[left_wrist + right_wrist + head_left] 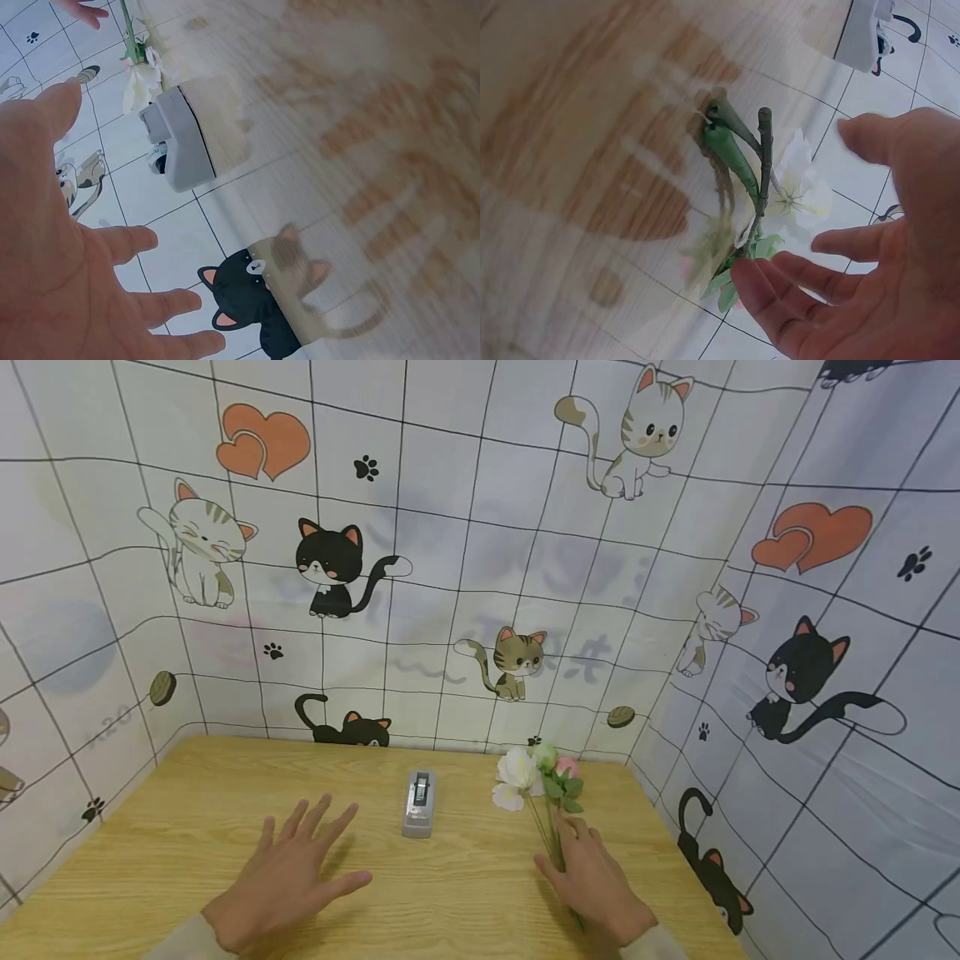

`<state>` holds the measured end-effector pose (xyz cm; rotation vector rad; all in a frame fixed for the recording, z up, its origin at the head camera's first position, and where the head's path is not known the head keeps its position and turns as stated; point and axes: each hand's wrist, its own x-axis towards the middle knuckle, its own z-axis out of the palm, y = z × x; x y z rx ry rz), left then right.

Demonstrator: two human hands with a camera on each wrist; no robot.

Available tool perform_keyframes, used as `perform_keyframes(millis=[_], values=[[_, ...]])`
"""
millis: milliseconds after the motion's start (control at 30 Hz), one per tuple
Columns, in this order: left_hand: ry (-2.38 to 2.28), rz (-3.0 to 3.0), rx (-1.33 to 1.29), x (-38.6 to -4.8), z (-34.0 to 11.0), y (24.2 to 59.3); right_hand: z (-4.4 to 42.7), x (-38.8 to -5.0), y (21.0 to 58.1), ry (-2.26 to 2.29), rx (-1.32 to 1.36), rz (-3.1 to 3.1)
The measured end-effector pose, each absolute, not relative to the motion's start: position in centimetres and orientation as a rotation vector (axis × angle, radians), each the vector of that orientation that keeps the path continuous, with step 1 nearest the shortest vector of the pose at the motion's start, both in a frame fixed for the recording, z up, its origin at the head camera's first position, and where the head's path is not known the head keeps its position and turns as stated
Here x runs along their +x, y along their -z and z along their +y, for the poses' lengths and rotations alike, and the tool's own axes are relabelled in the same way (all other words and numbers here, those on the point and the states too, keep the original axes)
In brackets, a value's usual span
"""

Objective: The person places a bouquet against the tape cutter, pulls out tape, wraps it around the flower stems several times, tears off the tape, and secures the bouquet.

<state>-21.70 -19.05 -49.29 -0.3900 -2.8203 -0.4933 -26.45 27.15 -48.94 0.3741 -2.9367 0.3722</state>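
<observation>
My left hand (288, 878) is spread over the left side of the table, fingers apart and holding nothing. A grey tape dispenser (418, 810) stands upright beyond it, to the right; the left wrist view shows the dispenser (186, 142) from the side, apart from the hand. Several artificial flowers (520, 772), white, pale green and pink, lie on the right with green leaves and long stems. Over these stems (763, 161) hovers my right hand (597, 878), its fingers loosely bent and not closed round them. From the head view it covers part of the stems.
The table (225, 777) has a light wood-grain, glossy top that reflects the hands. A white sheet (435, 568) printed with cats, hearts and grid lines hangs behind the table and along both sides.
</observation>
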Motion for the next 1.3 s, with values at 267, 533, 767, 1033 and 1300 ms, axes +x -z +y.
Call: perform_keyframes(millis=[267,533,767,1033,1300], values=[[0.471,-2.793,-0.42,-21.9,-18.7,49.1,27.1,-27.1,48.8,-0.444,0.345,-2.938],[0.554,-2.792,-0.513,-22.1,-18.6,48.8,27.1,-27.6,49.0,-0.552,0.265,-2.987],[0.618,-2.802,-0.519,-22.1,-18.3,48.9,27.2,-27.9,49.2,-0.647,0.217,-2.997],[0.618,-2.78,-0.524,-21.8,-17.9,49.0,27.3,-28.1,49.3,-0.733,0.207,-2.992],[0.595,-2.753,-0.533,-21.6,-17.5,49.0,27.5,-28.1,49.5,-0.71,0.114,-2.962]])
